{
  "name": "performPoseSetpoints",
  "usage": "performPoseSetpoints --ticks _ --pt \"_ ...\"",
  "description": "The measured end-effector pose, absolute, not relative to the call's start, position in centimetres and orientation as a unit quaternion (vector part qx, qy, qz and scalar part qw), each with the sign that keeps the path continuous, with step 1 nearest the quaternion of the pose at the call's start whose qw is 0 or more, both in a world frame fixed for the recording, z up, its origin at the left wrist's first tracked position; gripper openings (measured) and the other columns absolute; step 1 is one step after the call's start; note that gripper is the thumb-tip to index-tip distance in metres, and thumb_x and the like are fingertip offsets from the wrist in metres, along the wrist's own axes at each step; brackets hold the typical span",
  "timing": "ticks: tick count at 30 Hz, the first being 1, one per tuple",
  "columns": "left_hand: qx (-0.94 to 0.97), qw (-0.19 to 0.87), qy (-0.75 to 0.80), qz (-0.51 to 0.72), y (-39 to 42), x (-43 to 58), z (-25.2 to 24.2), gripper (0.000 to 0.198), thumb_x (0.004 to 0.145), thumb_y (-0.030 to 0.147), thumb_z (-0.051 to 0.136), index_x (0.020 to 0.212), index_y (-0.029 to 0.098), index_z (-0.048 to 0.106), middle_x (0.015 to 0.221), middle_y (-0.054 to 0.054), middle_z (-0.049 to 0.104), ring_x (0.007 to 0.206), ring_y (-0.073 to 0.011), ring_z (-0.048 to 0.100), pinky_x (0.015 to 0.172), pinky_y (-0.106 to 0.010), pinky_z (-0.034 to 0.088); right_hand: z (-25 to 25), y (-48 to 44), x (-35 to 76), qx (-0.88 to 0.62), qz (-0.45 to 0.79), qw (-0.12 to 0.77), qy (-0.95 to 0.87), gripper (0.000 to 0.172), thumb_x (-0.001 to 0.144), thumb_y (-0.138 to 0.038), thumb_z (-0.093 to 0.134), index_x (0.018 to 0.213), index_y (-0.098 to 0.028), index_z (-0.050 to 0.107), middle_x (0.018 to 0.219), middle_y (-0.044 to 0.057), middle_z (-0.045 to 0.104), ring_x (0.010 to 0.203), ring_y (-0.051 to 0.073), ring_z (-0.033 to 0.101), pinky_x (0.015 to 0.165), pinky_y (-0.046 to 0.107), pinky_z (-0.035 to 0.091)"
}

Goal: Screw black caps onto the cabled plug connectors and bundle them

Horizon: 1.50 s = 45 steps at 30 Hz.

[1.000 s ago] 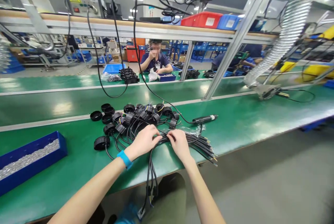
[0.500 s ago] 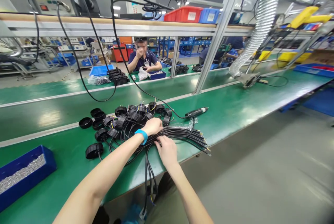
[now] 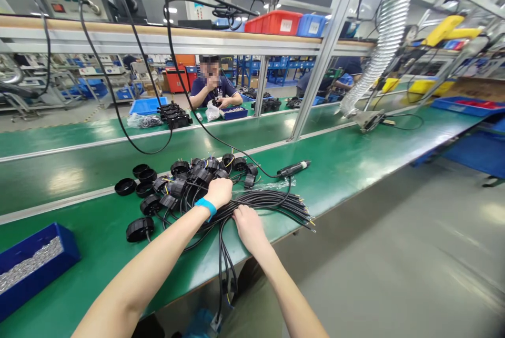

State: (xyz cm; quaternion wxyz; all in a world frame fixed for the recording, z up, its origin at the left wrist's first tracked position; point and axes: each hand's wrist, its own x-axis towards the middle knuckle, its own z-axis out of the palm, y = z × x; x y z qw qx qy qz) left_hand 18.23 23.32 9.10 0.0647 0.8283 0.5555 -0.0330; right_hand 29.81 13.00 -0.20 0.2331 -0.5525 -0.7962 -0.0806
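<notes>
A bundle of black cables (image 3: 272, 199) lies across the green bench, with bare wire ends fanned out at the right. My left hand (image 3: 219, 193), wearing a blue wristband, is closed over the cables near their black round connectors (image 3: 177, 188); its fingertips are hidden. Just to the right and nearer the edge, my right hand (image 3: 249, 225) has its fingers bent together on the same bundle. Several cables (image 3: 222, 254) hang down over the bench edge between my arms. Black ring-shaped caps (image 3: 125, 186) lie left of the connectors.
An electric screwdriver (image 3: 294, 169) on a cord lies behind the cables, near a clear plastic bag (image 3: 272, 185). At the left stands a blue bin (image 3: 65, 254) of small metal parts. A metal post (image 3: 315, 80) rises behind. Across the bench sits another person (image 3: 215, 88).
My left hand has shifted slightly left along the cables, and its fingers look more curled. My right hand stays at the bundle. The view has shifted a little.
</notes>
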Motion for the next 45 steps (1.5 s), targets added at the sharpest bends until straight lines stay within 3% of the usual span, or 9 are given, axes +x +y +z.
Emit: performPoseSetpoints --ticks 4,8,12,15,18,20,27,34,45 --pt "0.836 0.070 0.543 -0.027 23.6 18.2 9.0 0.024 0.096 0.031 0.061 0.102 0.010 0.071 0.107 -0.014 0.075 0.105 -0.0248 0.071 0.095 -0.044 0.054 0.3 12.8 29.9 -0.517 -0.085 0.209 -0.826 0.022 0.094 -0.002 0.049 0.083 -0.016 0.062 0.087 0.009 0.064 0.081 0.024 0.054 0.074 0.036 0.039" --pt "0.854 0.099 0.510 0.006 22.8 18.8 8.6 0.024 0.097 0.023 0.050 0.099 0.015 0.073 0.103 -0.013 0.077 0.100 -0.0252 0.073 0.086 -0.034 0.054 0.3 12.1 30.0 -0.518 -0.072 0.216 -0.825 0.015 0.094 -0.009 0.056 0.083 -0.016 0.062 0.085 0.007 0.064 0.081 0.023 0.054 0.075 0.036 0.040" --pt "0.881 0.143 0.451 0.018 21.6 17.8 8.8 0.034 0.098 0.045 0.047 0.110 0.022 0.070 0.106 -0.007 0.077 0.095 -0.0223 0.073 0.081 -0.029 0.053 0.1 11.6 30.1 -0.555 -0.048 0.248 -0.793 0.011 0.096 -0.013 0.056 0.088 -0.016 0.062 0.090 0.008 0.064 0.086 0.024 0.055 0.079 0.036 0.040" --pt "0.891 0.146 0.430 0.013 20.4 15.8 9.2 0.056 0.092 0.057 0.053 0.132 0.018 0.061 0.116 -0.012 0.074 0.104 -0.0282 0.070 0.093 -0.037 0.051 0.0 11.4 30.0 -0.564 -0.031 0.270 -0.780 0.014 0.096 -0.011 0.052 0.088 -0.016 0.061 0.091 0.009 0.064 0.087 0.024 0.054 0.079 0.036 0.040" --pt "0.908 0.104 0.407 0.010 18.9 13.6 8.8 0.087 0.078 0.057 0.068 0.149 0.012 0.044 0.132 -0.021 0.065 0.126 -0.0369 0.057 0.116 -0.053 0.031 0.1 11.3 30.0 -0.560 -0.013 0.287 -0.777 0.018 0.098 -0.011 0.050 0.085 -0.018 0.060 0.087 0.006 0.063 0.084 0.023 0.053 0.077 0.034 0.039" --pt "0.916 0.066 0.395 0.007 17.9 12.7 7.9 0.098 0.071 0.054 0.073 0.152 0.011 0.039 0.135 -0.021 0.061 0.129 -0.0374 0.053 0.122 -0.056 0.020 0.2 11.4 30.1 -0.557 -0.003 0.297 -0.776 0.018 0.098 -0.011 0.049 0.085 -0.019 0.059 0.087 0.005 0.062 0.083 0.022 0.052 0.077 0.034 0.039" --pt "0.920 0.023 0.391 0.007 17.5 13.3 5.7 0.071 0.078 0.025 0.058 0.143 -0.002 0.047 0.121 -0.023 0.065 0.114 -0.0345 0.061 0.105 -0.044 0.044 0.3 10.9 29.4 -0.542 0.023 0.318 -0.778 0.019 0.099 -0.010 0.047 0.084 -0.019 0.057 0.087 0.006 0.060 0.083 0.023 0.051 0.078 0.035 0.039" --pt "0.925 0.029 0.378 0.018 18.8 12.8 6.8 0.071 0.084 0.024 0.057 0.151 0.009 0.038 0.129 -0.019 0.062 0.121 -0.0325 0.058 0.110 -0.046 0.040 0.1 8.8 27.4 -0.497 0.066 0.336 -0.797 0.015 0.096 -0.008 0.052 0.087 -0.019 0.057 0.102 0.007 0.064 0.094 0.023 0.056 0.087 0.039 0.046" --pt "0.925 0.081 0.372 0.012 19.1 12.5 7.4 0.074 0.080 0.030 0.065 0.148 0.010 0.046 0.129 -0.018 0.066 0.119 -0.0318 0.062 0.107 -0.041 0.044 0.2 6.1 26.9 -0.437 0.122 0.360 -0.815 0.012 0.095 -0.009 0.055 0.094 -0.020 0.059 0.114 0.008 0.068 0.112 0.025 0.059 0.101 0.044 0.050"
